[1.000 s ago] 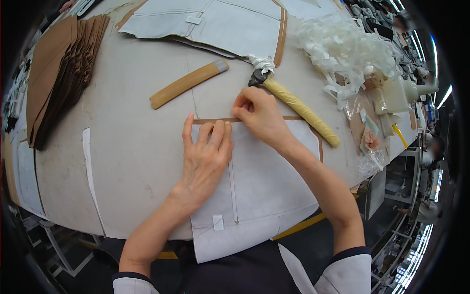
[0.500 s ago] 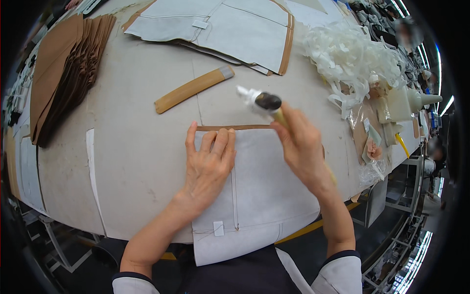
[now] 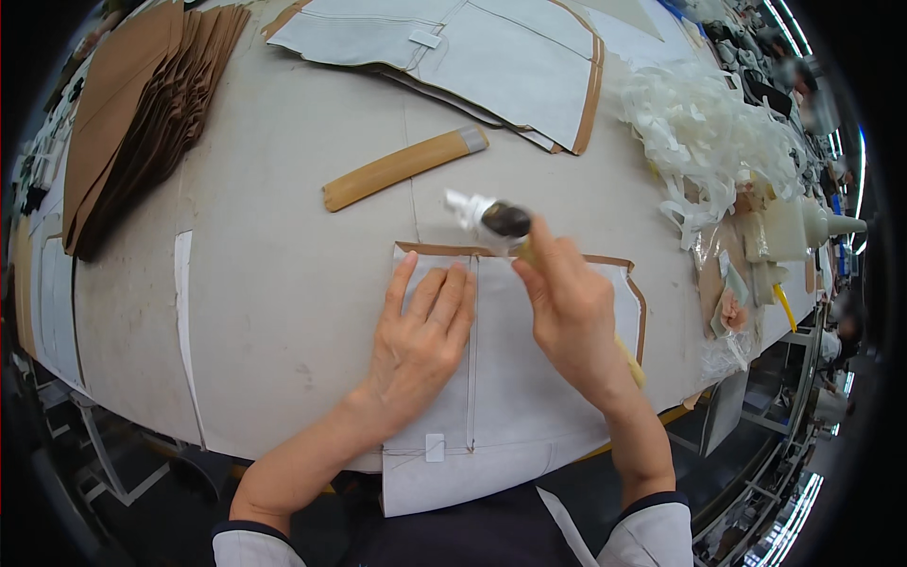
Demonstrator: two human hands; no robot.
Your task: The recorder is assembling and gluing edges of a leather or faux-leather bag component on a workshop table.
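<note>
A white-backed panel (image 3: 529,378) with a folded brown border lies in front of me, its near end hanging over the table edge. My left hand (image 3: 425,326) rests flat on its upper left part, fingers stretched toward the brown border (image 3: 435,250). In my right hand (image 3: 572,312) is a hammer (image 3: 507,220), gripped by its yellow handle. The hammer's dark and white head is blurred and sits over the panel's far edge; whether it touches cannot be told. Beyond lies a flat tan wooden strip (image 3: 402,172) with a grey end.
Another white panel stack (image 3: 482,57) with brown edging lies at the far side. Fanned brown pieces (image 3: 142,123) are piled at left. On the right sit a heap of whitish strips (image 3: 709,132), a pale squeeze bottle (image 3: 794,229) and plastic scraps (image 3: 723,354).
The hammer has come left and nearer, over the panel's border. My left hand has drawn slightly back from the panel's far edge. The whole view has shifted a little.
</note>
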